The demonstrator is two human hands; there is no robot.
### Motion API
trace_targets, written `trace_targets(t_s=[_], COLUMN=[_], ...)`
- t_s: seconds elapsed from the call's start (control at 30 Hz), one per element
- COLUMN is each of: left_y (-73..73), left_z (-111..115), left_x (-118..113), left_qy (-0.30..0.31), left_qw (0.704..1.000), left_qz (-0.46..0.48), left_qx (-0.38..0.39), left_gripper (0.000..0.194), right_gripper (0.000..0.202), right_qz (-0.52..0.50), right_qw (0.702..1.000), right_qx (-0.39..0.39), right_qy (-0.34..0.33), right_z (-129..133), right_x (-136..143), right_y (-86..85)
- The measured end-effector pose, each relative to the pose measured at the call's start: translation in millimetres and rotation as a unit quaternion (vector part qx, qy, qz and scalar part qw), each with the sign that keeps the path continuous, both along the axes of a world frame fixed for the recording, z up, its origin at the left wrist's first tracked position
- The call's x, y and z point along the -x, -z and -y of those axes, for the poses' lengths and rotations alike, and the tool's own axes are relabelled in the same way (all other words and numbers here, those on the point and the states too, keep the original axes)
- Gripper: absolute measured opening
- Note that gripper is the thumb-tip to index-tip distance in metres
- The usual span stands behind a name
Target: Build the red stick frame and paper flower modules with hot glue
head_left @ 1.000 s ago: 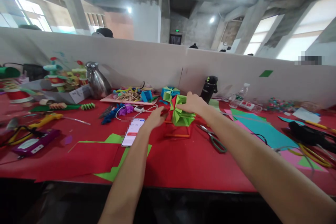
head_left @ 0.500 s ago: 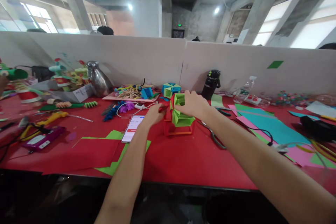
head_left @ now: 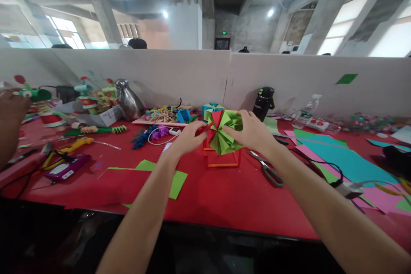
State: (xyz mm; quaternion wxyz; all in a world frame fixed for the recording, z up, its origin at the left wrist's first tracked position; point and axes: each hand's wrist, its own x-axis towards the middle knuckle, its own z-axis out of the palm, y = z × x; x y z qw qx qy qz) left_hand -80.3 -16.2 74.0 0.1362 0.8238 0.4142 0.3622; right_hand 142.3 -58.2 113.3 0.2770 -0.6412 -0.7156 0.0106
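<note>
A folded paper wheel (head_left: 226, 139), mostly green with red sections, is held up between my two hands, its pleats fanned toward me. My right hand (head_left: 252, 130) grips its green right side, thumb in front and fingers over the top. On the other side, my left hand (head_left: 192, 138) pinches a red paper part at the wheel's left edge; its fingertips are partly hidden. Below the wheel stands a red and orange stick frame (head_left: 223, 164) on the table. A blue and green paper wheel (head_left: 212, 109) sits behind.
Scissors (head_left: 268, 171) lie right of the frame. A phone (head_left: 165, 149) is mostly behind my left forearm. Red and green paper sheets (head_left: 128, 184) lie at left, coloured sheets (head_left: 340, 154) at right. A black bottle (head_left: 263, 103) and steel jug (head_left: 127, 100) stand behind. Another person's hand (head_left: 13, 109) holds a green paper tube.
The wheel has turned so its pleated face points toward me. My left hand has come onto its red edge. The view has shifted slightly, and another person's hand shows more at far left.
</note>
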Motion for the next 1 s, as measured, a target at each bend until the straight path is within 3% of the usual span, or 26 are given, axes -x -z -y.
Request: trace_targets(t_s=[0.17, 0.33, 0.47, 0.77, 1.0], left_y=[-24.0, -24.9, -10.8, 39.2, 55.7], left_z=[33.7, 82.8, 104.3, 120.4, 119.9], left_x=[2.3, -6.7, -12.9, -16.9, -4.5], left_qy=[0.032, 0.036, 0.045, 0.047, 0.021], left_qw=[0.996, 0.989, 0.989, 0.990, 0.979], left_qz=[-0.079, -0.141, -0.135, -0.135, -0.197], left_qx=[-0.005, 0.019, 0.029, 0.014, -0.043], left_gripper=[0.040, 0.038, 0.031, 0.026, 0.031], right_gripper=[0.060, 0.055, 0.055, 0.058, 0.089], right_qz=[-0.112, -0.187, -0.226, -0.360, -0.404], right_qw=[0.986, 0.973, 0.968, 0.930, 0.911], right_qx=[-0.110, -0.123, -0.077, 0.032, 0.032], right_qy=[-0.048, -0.062, -0.075, -0.065, -0.073], right_z=[24.3, 59.2, 84.5, 118.0, 118.8], right_x=[-28.8, -39.4, -40.5, -33.1, -42.0], right_y=[15.9, 29.6, 47.4, 109.1, 121.4])
